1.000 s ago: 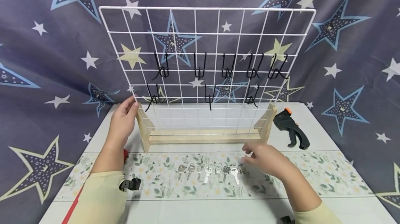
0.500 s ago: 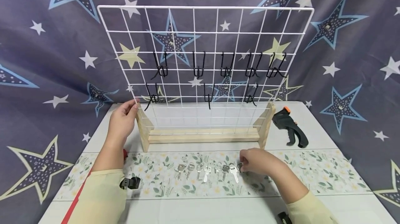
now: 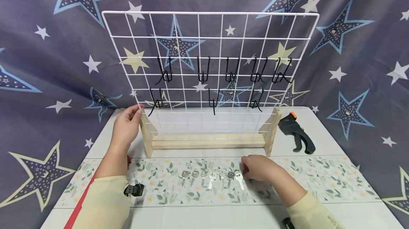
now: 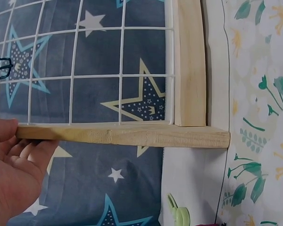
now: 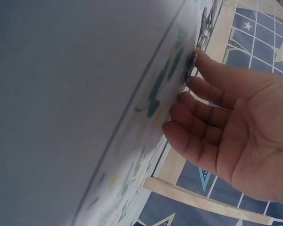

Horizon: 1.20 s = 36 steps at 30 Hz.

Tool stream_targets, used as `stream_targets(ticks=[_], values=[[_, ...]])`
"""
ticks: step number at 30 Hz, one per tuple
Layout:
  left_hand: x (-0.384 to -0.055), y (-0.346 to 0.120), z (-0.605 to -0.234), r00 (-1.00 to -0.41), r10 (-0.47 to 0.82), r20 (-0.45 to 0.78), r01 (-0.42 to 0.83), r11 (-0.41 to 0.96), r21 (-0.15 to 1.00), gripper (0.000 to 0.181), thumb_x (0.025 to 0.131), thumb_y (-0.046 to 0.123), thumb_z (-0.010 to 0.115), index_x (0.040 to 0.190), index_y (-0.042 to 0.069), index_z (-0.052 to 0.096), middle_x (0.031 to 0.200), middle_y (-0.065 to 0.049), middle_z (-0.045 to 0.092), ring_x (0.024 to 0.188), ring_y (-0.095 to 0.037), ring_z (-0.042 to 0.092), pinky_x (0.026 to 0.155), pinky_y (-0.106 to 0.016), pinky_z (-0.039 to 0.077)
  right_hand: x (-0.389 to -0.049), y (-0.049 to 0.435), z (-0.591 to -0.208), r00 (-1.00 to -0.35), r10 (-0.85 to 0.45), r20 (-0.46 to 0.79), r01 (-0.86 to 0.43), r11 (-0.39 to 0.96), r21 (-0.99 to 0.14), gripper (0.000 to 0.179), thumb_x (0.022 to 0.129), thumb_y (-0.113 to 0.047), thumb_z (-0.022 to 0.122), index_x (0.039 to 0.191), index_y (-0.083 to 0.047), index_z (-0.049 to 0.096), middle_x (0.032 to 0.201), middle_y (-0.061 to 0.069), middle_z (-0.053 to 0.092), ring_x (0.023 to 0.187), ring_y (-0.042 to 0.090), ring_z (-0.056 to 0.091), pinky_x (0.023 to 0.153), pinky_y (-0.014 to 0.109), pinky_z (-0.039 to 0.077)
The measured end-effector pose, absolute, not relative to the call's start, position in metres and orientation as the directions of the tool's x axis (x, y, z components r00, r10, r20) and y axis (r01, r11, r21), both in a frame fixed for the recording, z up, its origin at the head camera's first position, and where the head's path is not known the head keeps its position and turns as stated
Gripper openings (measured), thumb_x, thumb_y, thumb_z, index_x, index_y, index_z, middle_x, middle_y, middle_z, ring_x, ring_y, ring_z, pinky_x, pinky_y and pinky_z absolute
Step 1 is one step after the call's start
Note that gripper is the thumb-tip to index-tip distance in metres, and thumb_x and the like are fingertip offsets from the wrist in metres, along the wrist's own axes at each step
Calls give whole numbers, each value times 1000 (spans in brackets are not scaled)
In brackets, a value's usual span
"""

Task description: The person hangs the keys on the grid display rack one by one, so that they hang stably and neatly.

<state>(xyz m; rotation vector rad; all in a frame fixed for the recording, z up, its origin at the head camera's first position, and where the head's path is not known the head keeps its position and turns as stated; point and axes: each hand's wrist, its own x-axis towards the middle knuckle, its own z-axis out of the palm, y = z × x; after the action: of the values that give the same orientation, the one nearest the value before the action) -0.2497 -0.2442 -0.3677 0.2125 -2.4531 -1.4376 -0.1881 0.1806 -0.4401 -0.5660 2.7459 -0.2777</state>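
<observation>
My left hand [image 3: 126, 126] grips the left wooden side piece [image 4: 132, 136] of a stand, thumb on one face and fingers on the other. The stand holds up a white wire grid [image 3: 211, 12]. Black double-pronged hooks [image 3: 213, 103] hang on the grid in two rows. In front of the stand, several silver keys [image 3: 212, 180] with rings lie in a row on a floral strip. At the row's right end my right hand [image 3: 260, 167] reaches down. Between its thumb and forefinger it pinches a dark key [image 5: 191, 63], mostly hidden; the other fingers are loosely curled.
A black pistol-grip tool with an orange tip [image 3: 297, 133] lies right of the stand. A red strip [image 3: 80, 200] runs beside the left forearm. A light green object [image 4: 181, 215] shows low in the left wrist view. A starry curtain [image 3: 57, 80] hangs behind.
My right hand has come down and slightly left to the row's right end; its thumb and forefinger have closed over the rightmost key. The left hand keeps its hold on the stand.
</observation>
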Motion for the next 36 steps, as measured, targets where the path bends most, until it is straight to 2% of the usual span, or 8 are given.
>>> stream_targets(ticks=[9,17,26,30,36], values=[[-249,-243,-369,-946,-274,172,17,489,872,45,105,39,42,142,16,52,138,-6,58,127,-18,51,108,-38,42,-186,178,-439,-888,-391,-241,-336,912,-236,20,83,-20,77,82,-16,57,69,-2,52,65,18,48,62,36,42],[-249,-243,-370,-945,-272,180,22,497,868,45,105,38,42,142,15,52,139,-6,58,127,-19,52,108,-39,43,-188,174,-441,-889,-371,-269,-322,923,-211,17,86,-19,73,85,-13,57,69,0,53,64,19,48,62,36,41],[-249,-242,-370,-945,-269,186,29,499,866,45,105,38,42,142,14,52,139,-6,58,128,-18,52,109,-38,43,-193,176,-442,-868,-395,-302,-312,906,-287,17,83,-14,75,96,-14,63,80,-3,62,73,15,54,75,39,51],[-249,-241,-370,-943,-271,193,37,490,871,45,105,39,42,142,15,52,140,-5,58,128,-16,52,108,-35,44,-193,179,-440,-858,-424,-290,-343,893,-290,13,87,-18,73,87,-18,60,72,-6,58,68,13,51,67,35,46],[-250,-241,-371,-944,-266,195,42,490,871,45,105,40,42,141,15,52,139,-4,59,126,-15,53,107,-33,45,-193,189,-435,-847,-482,-226,-395,853,-340,19,92,-19,69,78,-21,56,67,-8,52,62,10,47,58,28,40]])
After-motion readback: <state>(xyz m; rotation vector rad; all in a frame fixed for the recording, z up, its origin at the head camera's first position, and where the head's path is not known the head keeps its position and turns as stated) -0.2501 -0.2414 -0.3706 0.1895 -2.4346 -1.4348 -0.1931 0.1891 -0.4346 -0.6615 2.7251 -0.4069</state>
